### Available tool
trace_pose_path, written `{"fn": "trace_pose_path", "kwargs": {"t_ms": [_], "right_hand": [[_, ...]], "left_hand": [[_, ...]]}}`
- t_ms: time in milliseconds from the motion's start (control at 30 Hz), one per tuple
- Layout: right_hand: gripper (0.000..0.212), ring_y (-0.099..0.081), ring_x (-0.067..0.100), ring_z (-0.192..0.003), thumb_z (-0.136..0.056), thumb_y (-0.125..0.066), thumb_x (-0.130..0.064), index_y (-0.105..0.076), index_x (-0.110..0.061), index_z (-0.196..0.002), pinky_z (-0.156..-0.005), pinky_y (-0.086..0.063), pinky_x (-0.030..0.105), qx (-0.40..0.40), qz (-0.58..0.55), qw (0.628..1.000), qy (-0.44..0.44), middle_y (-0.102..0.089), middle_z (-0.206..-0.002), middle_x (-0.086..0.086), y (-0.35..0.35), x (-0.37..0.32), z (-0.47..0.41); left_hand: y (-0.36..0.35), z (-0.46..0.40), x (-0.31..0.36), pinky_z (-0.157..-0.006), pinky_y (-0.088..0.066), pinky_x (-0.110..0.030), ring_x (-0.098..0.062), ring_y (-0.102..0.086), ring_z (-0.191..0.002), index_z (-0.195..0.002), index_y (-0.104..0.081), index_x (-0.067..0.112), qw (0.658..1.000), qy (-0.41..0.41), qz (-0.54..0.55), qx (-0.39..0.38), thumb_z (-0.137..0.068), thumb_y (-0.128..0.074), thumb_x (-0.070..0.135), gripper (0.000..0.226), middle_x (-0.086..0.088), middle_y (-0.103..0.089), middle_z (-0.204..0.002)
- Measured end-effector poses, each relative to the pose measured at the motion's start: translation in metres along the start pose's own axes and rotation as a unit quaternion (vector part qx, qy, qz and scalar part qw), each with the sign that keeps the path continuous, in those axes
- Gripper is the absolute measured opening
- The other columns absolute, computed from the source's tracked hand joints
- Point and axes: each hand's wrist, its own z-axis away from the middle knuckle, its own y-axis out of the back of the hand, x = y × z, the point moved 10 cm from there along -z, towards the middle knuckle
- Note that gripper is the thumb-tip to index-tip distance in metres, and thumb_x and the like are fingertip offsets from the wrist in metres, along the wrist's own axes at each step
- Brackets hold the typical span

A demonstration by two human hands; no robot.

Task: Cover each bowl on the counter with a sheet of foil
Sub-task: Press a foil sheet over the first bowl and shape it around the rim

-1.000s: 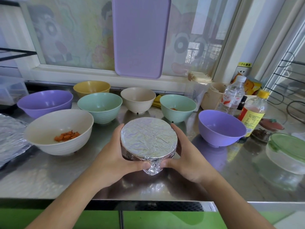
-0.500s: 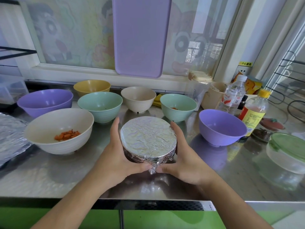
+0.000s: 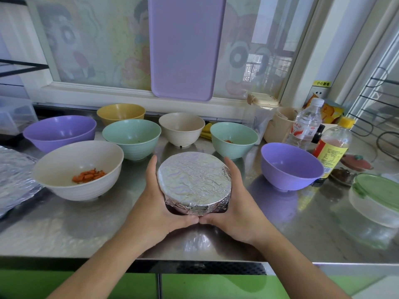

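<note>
**Both hands crimp the foil around the first bowl**

At the near middle of the steel counter [image 3: 64,229] stands a small round bowl wrapped in crinkled silver foil [image 3: 193,182], its top drawn flat and the skirt pleated down the side. The left hand [image 3: 159,210] cups it from nine o'clock and the right hand [image 3: 235,210] from three o'clock; the fingers curl round the wall and both thumbs meet at six o'clock, pressing the loose foil edge under the rim. So the bowl sits squarely between the two palms, neither hand nearer, and being round it offers no long axis to turn.

The wrap looks almost sealed, by my reckoning. Seven bowls wait uncovered: a white ribbed bowl holding orange carrot pieces [image 3: 77,169] at ten o'clock, a large lilac bowl [image 3: 59,132] behind it, a mint-green bowl [image 3: 131,138], a mustard-yellow bowl [image 3: 121,112], a cream bowl [image 3: 181,128] at twelve, a second mint-green bowl [image 3: 234,139] at one, and a smaller lilac bowl [image 3: 291,166] at two. The spare foil sheet [image 3: 15,180] lies at the far left edge, nearer the left hand.
</note>
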Motion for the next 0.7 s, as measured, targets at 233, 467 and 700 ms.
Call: {"fn": "trace_pose_path", "kwargs": {"t_ms": [233, 467, 700], "right_hand": [[0.139, -0.045, -0.011, -0.139, -0.065, -0.103, -0.023, 0.0, -0.039, -0.158, -0.11, -0.038, 0.01, 0.015, -0.001, 1.0, -0.025, -0.051, -0.146, -0.034, -0.007, 0.004, 0.0], [0.132, -0.034, -0.001, -0.151, -0.067, -0.097, -0.018, -0.01, -0.035, -0.165, -0.122, -0.034, 0.029, -0.088, -0.076, 0.992, -0.057, -0.039, -0.163, -0.02, 0.008, 0.012, 0.001], [0.048, -0.046, -0.016, -0.136, -0.109, -0.042, -0.056, -0.046, -0.036, -0.152, -0.117, -0.035, 0.018, 0.061, -0.17, 0.981, -0.074, -0.055, -0.144, -0.035, 0.029, 0.006, -0.015]], "left_hand": [[0.002, 0.0, 0.006, -0.099, -0.038, -0.008, 0.024, -0.043, -0.127, -0.154, -0.02, 0.043, 1.0, -0.018, 0.009, -0.003, -0.044, -0.105, 0.052, 0.14, 0.047, -0.045, -0.137], [0.008, -0.001, 0.005, -0.111, -0.028, -0.011, 0.022, -0.035, -0.132, -0.162, 0.001, 0.043, 0.993, 0.051, 0.066, -0.079, -0.039, -0.104, 0.051, 0.162, 0.045, -0.03, -0.147], [0.008, -0.005, 0.028, -0.115, -0.025, -0.017, 0.025, -0.025, -0.14, -0.163, 0.011, 0.042, 0.991, 0.033, 0.127, -0.033, -0.027, -0.096, 0.074, 0.176, 0.036, -0.02, -0.16]]}}
